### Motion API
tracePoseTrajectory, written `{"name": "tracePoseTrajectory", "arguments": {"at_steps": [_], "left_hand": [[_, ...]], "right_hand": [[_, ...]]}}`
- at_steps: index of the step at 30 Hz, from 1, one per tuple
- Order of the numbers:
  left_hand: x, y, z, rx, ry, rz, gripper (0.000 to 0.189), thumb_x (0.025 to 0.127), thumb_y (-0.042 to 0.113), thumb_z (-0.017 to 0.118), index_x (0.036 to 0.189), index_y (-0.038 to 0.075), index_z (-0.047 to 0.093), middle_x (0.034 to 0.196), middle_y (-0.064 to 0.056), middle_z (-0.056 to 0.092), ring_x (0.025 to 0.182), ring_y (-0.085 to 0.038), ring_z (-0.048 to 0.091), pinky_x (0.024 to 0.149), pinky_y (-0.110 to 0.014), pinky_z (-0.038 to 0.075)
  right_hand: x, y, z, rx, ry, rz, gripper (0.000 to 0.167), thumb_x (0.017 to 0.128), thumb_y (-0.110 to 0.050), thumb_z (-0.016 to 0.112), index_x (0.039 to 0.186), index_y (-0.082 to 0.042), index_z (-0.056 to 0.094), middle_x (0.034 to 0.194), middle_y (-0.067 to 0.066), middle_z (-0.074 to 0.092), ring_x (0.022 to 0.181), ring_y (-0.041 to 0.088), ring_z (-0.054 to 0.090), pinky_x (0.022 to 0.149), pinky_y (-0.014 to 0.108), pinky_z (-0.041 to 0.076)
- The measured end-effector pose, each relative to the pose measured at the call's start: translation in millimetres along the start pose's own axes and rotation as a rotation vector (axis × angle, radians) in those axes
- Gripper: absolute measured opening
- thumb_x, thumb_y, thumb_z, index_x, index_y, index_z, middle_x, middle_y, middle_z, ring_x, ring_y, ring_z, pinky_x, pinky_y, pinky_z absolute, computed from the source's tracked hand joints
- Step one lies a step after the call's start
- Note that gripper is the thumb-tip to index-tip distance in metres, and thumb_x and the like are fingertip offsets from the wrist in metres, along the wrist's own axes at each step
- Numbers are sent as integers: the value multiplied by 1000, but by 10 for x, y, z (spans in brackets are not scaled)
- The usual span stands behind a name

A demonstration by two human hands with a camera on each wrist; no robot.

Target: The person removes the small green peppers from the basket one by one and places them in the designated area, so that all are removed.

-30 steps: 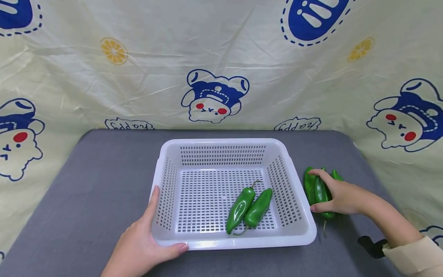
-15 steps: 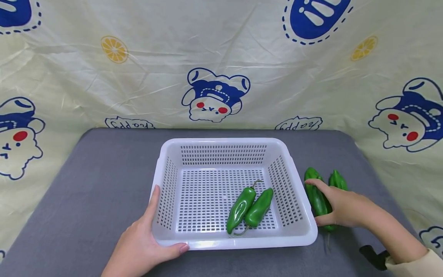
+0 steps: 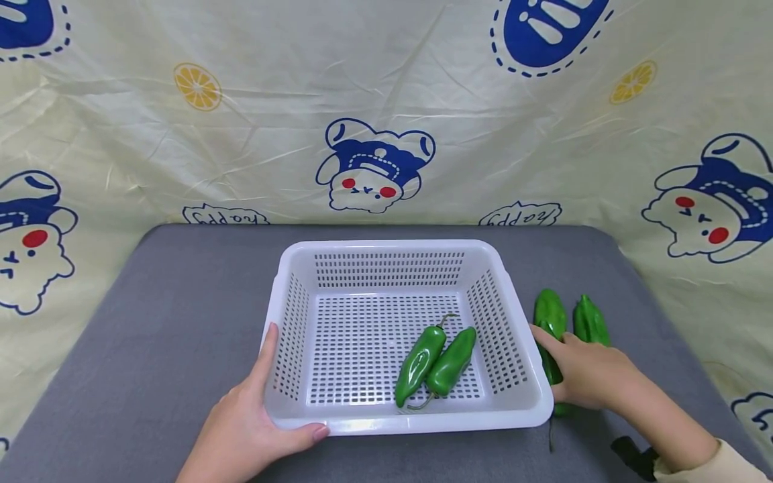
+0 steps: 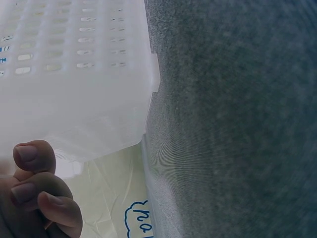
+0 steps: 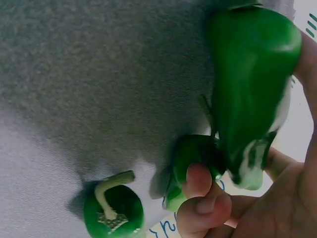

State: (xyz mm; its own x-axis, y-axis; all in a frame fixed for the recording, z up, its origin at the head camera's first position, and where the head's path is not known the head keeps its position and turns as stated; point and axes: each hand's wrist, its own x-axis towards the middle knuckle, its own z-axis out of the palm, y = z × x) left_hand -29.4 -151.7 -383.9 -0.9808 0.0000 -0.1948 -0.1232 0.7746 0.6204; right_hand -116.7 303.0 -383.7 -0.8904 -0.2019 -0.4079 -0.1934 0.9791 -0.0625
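Note:
In the head view, my left hand point(image 3: 247, 416) holds the front left corner of a white perforated plastic basket point(image 3: 398, 424), thumb along the front rim. Several of its fingers show curled beside the basket's outer wall in the left wrist view. Two shiny green peppers point(image 3: 421, 365) lie side by side inside, toward the right. Just outside the right wall, my right hand point(image 3: 592, 372) grips another green pepper point(image 5: 252, 84) between thumb and fingers. Two more lie beyond it: one pepper point(image 3: 551, 310) nearer the basket and another pepper point(image 3: 590, 320) farther right.
A grey cloth point(image 3: 181, 322) covers the table. Behind it hangs a pale curtain point(image 3: 260, 154) printed with cartoon bears and orange slices. A beige sleeve point(image 3: 712, 466) and a black strap point(image 3: 634, 459) are at my right wrist.
My right hand has moved toward me with one pepper, sliding it apart from the others, which now show more plainly. The left hand and the basket stay in place.

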Motion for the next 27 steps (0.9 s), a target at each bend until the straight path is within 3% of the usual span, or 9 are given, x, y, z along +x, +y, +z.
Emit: {"name": "tracePoseTrajectory", "arguments": {"at_steps": [13,17,22,27], "left_hand": [[1,3,-2,-2,4,-5,140,53,81,78,156,44,-9,148,-15,51,109,-24,62,83,-44,49],[7,-4,3,1,0,-8,140,53,80,79,156,44,-9,148,-14,51,108,-23,61,83,-43,49],[5,-3,-1,3,-1,0,141,54,79,79,156,42,-9,147,-15,52,107,-23,62,82,-43,49],[8,4,-8,7,-9,8,142,55,78,80,157,39,-11,147,-16,51,107,-23,62,81,-43,49]], "right_hand": [[2,43,-26,-3,-30,31,126,63,-94,54,161,-27,9,130,32,59,99,46,65,62,57,47],[11,35,-67,31,-7,34,124,63,-92,57,160,-28,14,122,23,67,90,34,66,57,47,45],[4,72,-178,42,70,41,110,71,-87,56,155,-20,31,126,24,64,93,42,66,58,50,47],[7,134,-391,93,164,30,84,90,-69,54,148,-10,40,88,8,63,71,22,57,52,39,40]]}}
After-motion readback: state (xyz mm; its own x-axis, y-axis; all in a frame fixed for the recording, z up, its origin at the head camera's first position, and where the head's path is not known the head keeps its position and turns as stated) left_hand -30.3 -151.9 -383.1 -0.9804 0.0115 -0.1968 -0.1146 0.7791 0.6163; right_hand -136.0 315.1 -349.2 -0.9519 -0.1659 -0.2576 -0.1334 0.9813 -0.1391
